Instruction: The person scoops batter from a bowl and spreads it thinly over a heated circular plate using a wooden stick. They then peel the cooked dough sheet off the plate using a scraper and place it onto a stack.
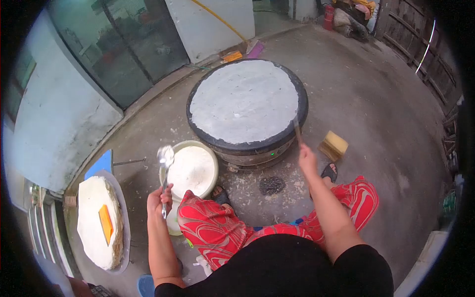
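Observation:
My left hand [161,199] is closed around the handle of a metal ladle [166,156], whose shiny bowl points up above a basin of white batter [192,171]. My right hand [307,161] grips the brown handle of a scraper [298,133]; its thin, blurred blade reaches the near right rim of a large round black griddle [303,111]. Across most of the griddle lies a broad sheet of white batter [242,101] with small marks on its surface and an uneven edge.
To the left, an orange scraper [105,223] rests on a thick stack of white sheets [94,198]. A yellow block like a sponge [335,143] lies on the floor at right. Beyond the griddle are a yellow item [232,56] and a purple item [256,49] by the wall.

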